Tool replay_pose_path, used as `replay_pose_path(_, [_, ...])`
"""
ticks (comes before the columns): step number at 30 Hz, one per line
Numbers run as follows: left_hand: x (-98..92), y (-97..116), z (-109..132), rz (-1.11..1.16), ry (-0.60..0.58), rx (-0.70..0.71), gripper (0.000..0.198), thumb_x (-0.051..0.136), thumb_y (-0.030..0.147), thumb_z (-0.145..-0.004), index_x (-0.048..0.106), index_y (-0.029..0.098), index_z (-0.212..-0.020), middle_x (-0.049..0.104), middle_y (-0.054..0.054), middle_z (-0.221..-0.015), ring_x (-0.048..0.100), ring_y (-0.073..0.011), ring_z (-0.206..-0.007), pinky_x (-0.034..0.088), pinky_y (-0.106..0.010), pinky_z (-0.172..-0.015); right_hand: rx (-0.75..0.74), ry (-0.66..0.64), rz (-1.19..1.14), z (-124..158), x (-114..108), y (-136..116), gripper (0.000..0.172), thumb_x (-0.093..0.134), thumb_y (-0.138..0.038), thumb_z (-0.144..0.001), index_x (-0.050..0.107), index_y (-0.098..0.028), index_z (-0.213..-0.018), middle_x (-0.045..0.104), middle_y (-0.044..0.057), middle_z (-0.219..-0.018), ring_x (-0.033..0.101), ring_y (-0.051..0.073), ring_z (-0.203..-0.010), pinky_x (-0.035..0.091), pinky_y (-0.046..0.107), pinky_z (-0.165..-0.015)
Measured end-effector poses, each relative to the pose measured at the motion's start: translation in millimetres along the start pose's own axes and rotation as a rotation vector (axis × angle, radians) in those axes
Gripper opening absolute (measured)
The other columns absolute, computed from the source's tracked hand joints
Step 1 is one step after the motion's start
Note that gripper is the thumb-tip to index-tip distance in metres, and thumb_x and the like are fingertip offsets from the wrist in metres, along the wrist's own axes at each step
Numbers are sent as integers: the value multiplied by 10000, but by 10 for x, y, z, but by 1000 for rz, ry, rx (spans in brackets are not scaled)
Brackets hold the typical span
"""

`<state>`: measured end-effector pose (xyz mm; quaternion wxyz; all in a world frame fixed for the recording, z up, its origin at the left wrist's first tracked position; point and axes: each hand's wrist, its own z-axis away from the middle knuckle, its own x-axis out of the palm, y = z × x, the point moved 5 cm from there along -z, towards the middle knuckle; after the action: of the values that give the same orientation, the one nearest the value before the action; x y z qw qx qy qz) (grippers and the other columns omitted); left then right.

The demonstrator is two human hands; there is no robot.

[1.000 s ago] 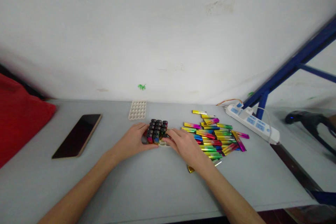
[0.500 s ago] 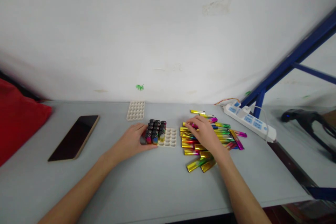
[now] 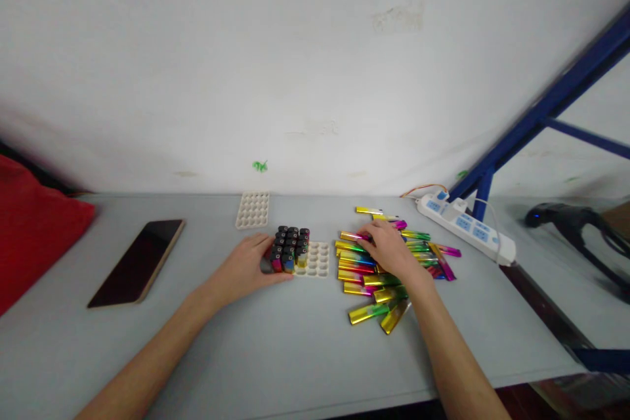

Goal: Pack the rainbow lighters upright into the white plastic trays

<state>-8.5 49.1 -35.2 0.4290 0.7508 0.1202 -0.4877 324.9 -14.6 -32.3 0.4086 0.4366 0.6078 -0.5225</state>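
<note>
A block of metallic lighters with black tops point(image 3: 291, 243) stands upright in the left part of a pale tray with round pockets point(image 3: 319, 259). My left hand point(image 3: 251, 261) is curled round the left side of this block, thumb at the front and fingers behind. Over a loose pile of shiny gold, green and pink lighters point(image 3: 357, 277) lies my right hand point(image 3: 386, 246), palm down. Its fingertips close on the end of a gold-pink lighter point(image 3: 350, 235) at the pile's upper left; part of the grip is hidden.
A second pocketed tray point(image 3: 252, 210) lies near the wall. To the left are a dark phone point(image 3: 138, 262) and a red cloth-like item point(image 3: 39, 230). A white power strip point(image 3: 465, 226), a blue metal frame point(image 3: 516, 151) and a black handheld device point(image 3: 581, 236) are at the right.
My right hand has shifted slightly right and down over the pile, and some lighters under it have moved a little. My left hand keeps its place round the standing lighters.
</note>
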Motion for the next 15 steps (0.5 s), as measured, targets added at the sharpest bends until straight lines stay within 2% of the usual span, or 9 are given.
replay_pose_path(4, [-10, 4, 5, -2, 8, 19, 491, 905, 636, -815, 760, 295, -1137, 838, -125, -1186, 787, -404, -1140, 630, -538, -1049, -14, 144, -127, 26, -58, -60, 185, 607, -261, -1116, 763, -216, -1205, 802, 149, -1188, 735, 331, -1124, 532, 449, -1009])
replay_pose_path(7, [-14, 0, 7, -6, 13, 21, 488, 904, 654, -805, 757, 309, -1118, 838, -115, -1157, 790, -402, -1117, 641, -537, -1021, 19, 256, -414, 28, -148, -150, 267, 586, -391, -1135, 758, -227, -1255, 799, 71, -943, 728, 282, -877, 532, 398, -884])
replay_pose_path(9, [-10, -5, 7, -11, 9, 9, 484, 906, 662, -795, 752, 301, -1078, 836, -116, -1141, 789, -403, -1101, 644, -539, -1004, 60, 317, -638, 25, -198, -225, 319, 683, -516, -1076, 796, -243, -1197, 767, 35, -863, 672, 248, -768, 510, 361, -788])
replay_pose_path(11, [-6, -7, 7, -11, 7, -3, 476, 908, 659, -790, 749, 289, -1043, 833, -122, -1148, 787, -409, -1110, 644, -538, -1000, 99, 332, -868, 18, -200, -317, 368, 797, -592, -979, 821, -248, -1109, 762, 33, -897, 640, 228, -768, 497, 343, -751])
replay_pose_path(15, [-13, 4, 7, -4, 14, -4, 479, 914, 656, -783, 755, 280, -1035, 830, -123, -1157, 785, -420, -1131, 641, -538, -1005, 183, 240, -1270, 14, -75, -529, 482, 862, -712, -880, 754, -242, -886, 686, 11, -834, 601, 200, -767, 499, 320, -727])
